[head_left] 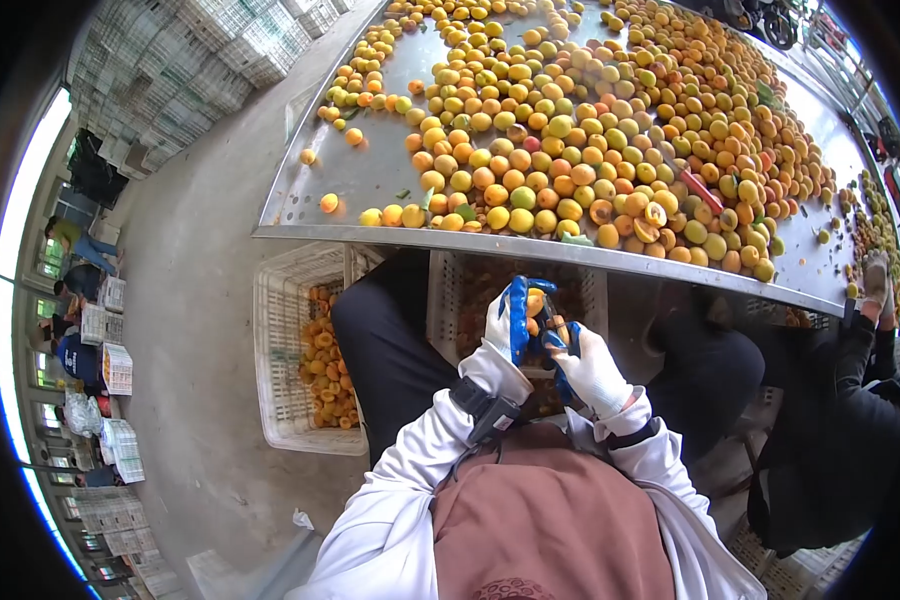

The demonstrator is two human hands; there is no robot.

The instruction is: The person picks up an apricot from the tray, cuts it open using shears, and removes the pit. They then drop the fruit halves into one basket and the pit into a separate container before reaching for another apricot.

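In front of my chest, just below the table edge, my left hand (511, 325) wears a white glove with a blue coated palm. Its fingers are closed around an apricot (536, 302) that shows orange-yellow flesh. My right hand (595, 372), gloved the same way, is closed beside it on a small dark tool (545, 318), whose exact kind I cannot make out. The tool lies against the fruit. Below both hands, a crate (592, 290) with apricot pieces sits partly hidden.
A metal table (380, 236) carries many loose apricots (530, 185) and a red-handled tool (701, 190). By my left knee stands a white crate (270, 350) of apricot halves (325, 370). A co-worker in dark clothes (830, 450) sits at right. Stacked crates (190, 70) stand far left.
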